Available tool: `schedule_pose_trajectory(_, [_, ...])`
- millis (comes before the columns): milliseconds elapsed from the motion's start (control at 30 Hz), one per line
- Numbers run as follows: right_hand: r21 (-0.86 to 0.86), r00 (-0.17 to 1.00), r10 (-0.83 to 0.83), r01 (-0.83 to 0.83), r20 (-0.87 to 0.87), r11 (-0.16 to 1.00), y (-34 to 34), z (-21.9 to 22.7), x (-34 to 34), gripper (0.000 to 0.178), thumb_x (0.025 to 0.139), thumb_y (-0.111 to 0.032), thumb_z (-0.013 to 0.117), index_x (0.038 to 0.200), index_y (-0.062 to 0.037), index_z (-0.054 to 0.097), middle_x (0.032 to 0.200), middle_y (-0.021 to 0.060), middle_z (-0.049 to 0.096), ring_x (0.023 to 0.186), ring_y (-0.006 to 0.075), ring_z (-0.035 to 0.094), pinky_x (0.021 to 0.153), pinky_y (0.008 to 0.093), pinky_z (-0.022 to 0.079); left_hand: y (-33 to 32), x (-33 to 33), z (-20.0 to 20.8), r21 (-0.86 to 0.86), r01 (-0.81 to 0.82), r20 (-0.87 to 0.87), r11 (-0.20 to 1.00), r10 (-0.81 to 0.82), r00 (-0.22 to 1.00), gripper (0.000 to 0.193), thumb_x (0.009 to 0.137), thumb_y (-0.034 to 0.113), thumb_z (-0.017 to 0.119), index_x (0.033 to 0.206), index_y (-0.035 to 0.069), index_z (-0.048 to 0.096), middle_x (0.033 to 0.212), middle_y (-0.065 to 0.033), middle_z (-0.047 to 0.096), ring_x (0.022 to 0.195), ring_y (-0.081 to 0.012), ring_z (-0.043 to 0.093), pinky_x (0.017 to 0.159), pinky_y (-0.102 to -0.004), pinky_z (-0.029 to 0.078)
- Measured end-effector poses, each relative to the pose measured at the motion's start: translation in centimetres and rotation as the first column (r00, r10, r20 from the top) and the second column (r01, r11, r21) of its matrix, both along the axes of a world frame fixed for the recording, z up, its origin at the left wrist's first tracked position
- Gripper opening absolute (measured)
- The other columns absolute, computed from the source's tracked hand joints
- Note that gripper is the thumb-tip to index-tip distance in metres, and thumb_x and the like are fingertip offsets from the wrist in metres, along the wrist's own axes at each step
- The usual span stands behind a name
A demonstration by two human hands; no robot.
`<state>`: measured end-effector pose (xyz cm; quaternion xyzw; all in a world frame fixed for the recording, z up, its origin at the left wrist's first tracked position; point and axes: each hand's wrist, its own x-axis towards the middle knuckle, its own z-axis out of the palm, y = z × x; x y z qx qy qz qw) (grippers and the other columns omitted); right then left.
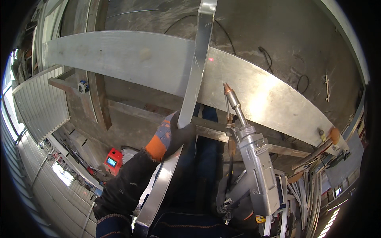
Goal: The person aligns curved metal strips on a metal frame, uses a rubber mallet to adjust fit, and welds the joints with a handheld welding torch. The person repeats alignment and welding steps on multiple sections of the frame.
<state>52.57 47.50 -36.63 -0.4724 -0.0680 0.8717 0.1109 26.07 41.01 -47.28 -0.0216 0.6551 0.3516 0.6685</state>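
Two tools of the work close by: gripping a long, straight, silvery metal bar [193, 85] in the left hand [176, 137], gloved in black, grey and orange, just off centre toward eight o'clock, with fingers clamped around the bar's edges. Running from twelve o'clock down to seven with that bar, across a broad, curved, silvery sheet-metal plate [254, 89] sweeping from ten o'clock round past three. Toward five o'clock, the dark-gloved right hand [243, 210] at the rear of a silver-grey, copper-tipped metal welding gun [258, 166]; fingers mostly hidden there, so cannot tell whether closed. Nozzle angled toward eleven o'clock over the plate; cannot tell whether touching. Between twelve and one, a small red spot of light [211, 59] on the plate. At eight o'clock, a red box with a lit screen [114, 160].
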Motion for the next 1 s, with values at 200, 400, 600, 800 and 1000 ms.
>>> schedule_pose_trajectory(200, [-0.089,0.998,0.053,-0.049,0.044,0.995,0.2,1.8,0.3,0.084,0.084,-0.056,0.08,0.142,-0.0062,0.043,0.112,0.0215,0.061,0.066,0.0249,0.066,0.053,0.0325,0.056,1.0,-0.6,-1.1,-0.02,0.077,-0.067,0.997,-0.078,0.995,0.015,0.094,0.013,0.063,0.099,0.0,0.057,0.07,-0.0066,0.06,0.053,-0.0148,0.058,0.047,-0.0316,0.047])
schedule_pose_trajectory(400, [-0.188,0.988,0.09,-0.066,0.124,0.98,-0.8,2.3,-0.2,0.081,0.083,-0.051,0.082,0.139,-0.0064,0.045,0.103,0.0203,0.063,0.064,0.0229,0.066,0.048,0.0302,0.053,0.6,-0.2,-2.3,-0.04,0.082,-0.145,0.996,-0.087,0.986,0.017,0.09,0.014,0.064,0.095,-0.001,0.06,0.073,-0.011,0.063,0.063,-0.0172,0.063,0.057,-0.0341,0.052])
schedule_pose_trajectory(600, [-0.178,0.977,0.181,-0.159,0.114,0.971,-1.6,2.2,-0.2,0.079,0.087,-0.043,0.079,0.145,-0.0063,0.039,0.117,0.0176,0.06,0.087,0.0228,0.068,0.064,0.0293,0.057,-0.2,-0.1,-3.9,-0.04,0.179,-0.261,0.983,-0.183,0.948,0.02,0.087,0.016,0.066,0.095,-0.001,0.061,0.076,-0.0124,0.064,0.068,-0.021,0.065,0.061,-0.036,0.052])
schedule_pose_trajectory(800, [-0.083,0.977,0.157,-0.146,0.146,0.986,-2.8,1.9,0.2,0.082,0.089,-0.046,0.078,0.147,-0.0047,0.038,0.128,0.0141,0.055,0.104,0.0232,0.063,0.075,0.0313,0.057,-0.7,-0.1,-4.2,-0.019,0.209,-0.33,0.978,-0.203,0.922,0.02,0.086,0.017,0.066,0.093,-0.001,0.061,0.077,-0.0141,0.063,0.072,-0.0239,0.065,0.065,-0.038,0.053])
schedule_pose_trajectory(1000, [-0.258,0.974,0.206,-0.175,0.098,0.95,-1.5,2.2,0.0,0.082,0.088,-0.049,0.078,0.143,-0.0031,0.04,0.12,0.0148,0.058,0.088,0.0221,0.065,0.066,0.0301,0.055,-0.7,0.0,-4.4,-0.022,0.216,-0.334,0.976,-0.211,0.919,0.022,0.085,0.018,0.067,0.093,-0.002,0.061,0.08,-0.0157,0.064,0.073,-0.0249,0.066,0.066,-0.0384,0.053])
